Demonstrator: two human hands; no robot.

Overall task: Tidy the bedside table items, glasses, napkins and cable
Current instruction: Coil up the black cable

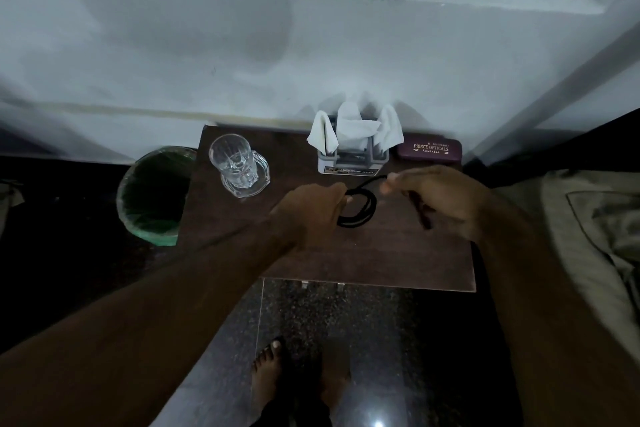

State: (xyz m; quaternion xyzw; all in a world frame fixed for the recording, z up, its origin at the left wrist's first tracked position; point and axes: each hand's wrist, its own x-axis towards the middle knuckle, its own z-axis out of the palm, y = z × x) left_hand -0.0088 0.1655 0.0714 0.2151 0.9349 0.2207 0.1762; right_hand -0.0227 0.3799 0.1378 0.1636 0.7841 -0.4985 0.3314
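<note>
One black cable [358, 210] hangs as a small coil over the middle of the dark wooden counter [398, 253], gathered into several loops. The coil's long axis runs from the near side toward the far right, and a free strand leads off its far end up and right toward the right hand [440, 199]. The left hand [311, 210] closes its grip on the left side of the coil, thumb and fingers pinching the loops together. The right hand's grip pinches the free strand between thumb and fingertips [386, 188], just right of the coil.

Along the far edge stands one grey napkin holder [351, 159] with three white napkins [356, 128] sticking upright out of it. Just beside it, in the far right corner, lies one maroon glasses case [429, 149], shut, its long axis parallel to the far edge. Near the far left corner one clear tumbler [230, 158] stands on one glass coaster [258, 180].

One green-lined bin [156, 194] sits on the floor off the counter's left edge. A bed [588, 236] lies past the right edge.
</note>
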